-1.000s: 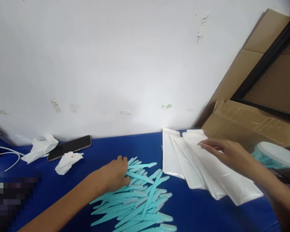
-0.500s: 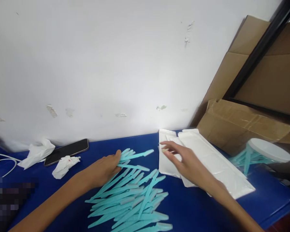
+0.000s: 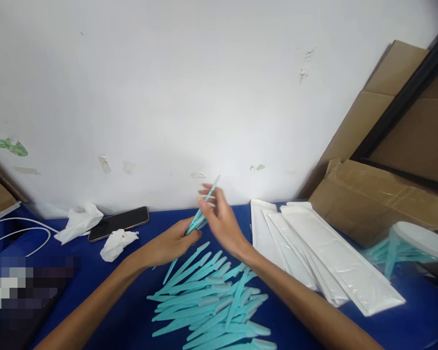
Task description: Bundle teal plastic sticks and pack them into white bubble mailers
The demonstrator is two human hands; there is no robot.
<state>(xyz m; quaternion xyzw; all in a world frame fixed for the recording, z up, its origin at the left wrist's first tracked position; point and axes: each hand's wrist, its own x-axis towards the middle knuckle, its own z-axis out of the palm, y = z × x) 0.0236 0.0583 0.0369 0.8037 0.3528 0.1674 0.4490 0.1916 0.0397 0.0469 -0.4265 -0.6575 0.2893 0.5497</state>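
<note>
My left hand is closed around a small bunch of teal eyebrow razors, raised over the table and pointing up to the right. At their upper end is my right hand, its thumb and fingers closed about one razor that sticks up past the fingertips. Below both hands, a loose pile of the same razors lies fanned out, blades capped, with most tips toward the right. My right forearm passes over the pile's right side.
White packets with clear fronts overlap at the right. Beyond them are a cardboard box and a clear tub with a white lid, razors inside. A phone, crumpled tissues and a white cable lie at the left.
My left hand has lifted a bunch of razors off the pile and tilted them upward. My right hand has moved left from above the packets to these razors. The view has shifted slightly left.
</note>
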